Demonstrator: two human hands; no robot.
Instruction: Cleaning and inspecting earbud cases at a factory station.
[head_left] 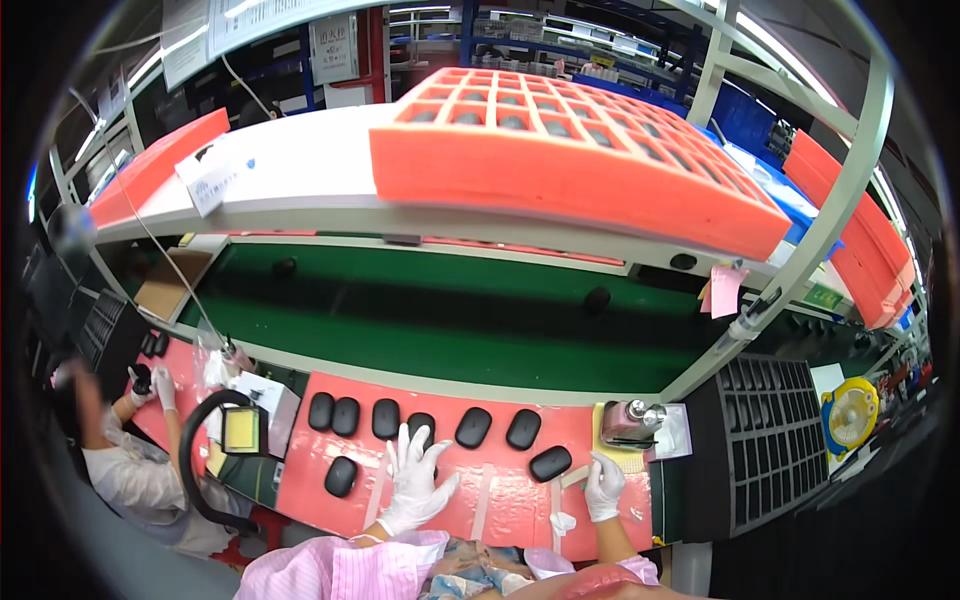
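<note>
Several black rounded cases lie on a pink mat (330, 510) in front of me. My left hand (415, 485), white-gloved, has its fingers spread, and its fingertips are over one black case (421, 424), partly hiding it. I cannot tell whether they touch it. Toward the right of the mat, my gloved right hand (603, 488) has its fingers curled together; what is in them, if anything, is hidden. Close to its left are a tilted black case (550, 463) and a beige strip (574, 478). A crumpled white scrap (563, 523) lies below the strip.
Bottles (636, 412) and a white box (673, 432) stand at the mat's right end. Beyond is a black slotted tray (770, 440) of cases. A green conveyor belt (450, 340) runs behind, below a shelf bearing an orange foam tray (570, 195). A co-worker (140, 470) sits left.
</note>
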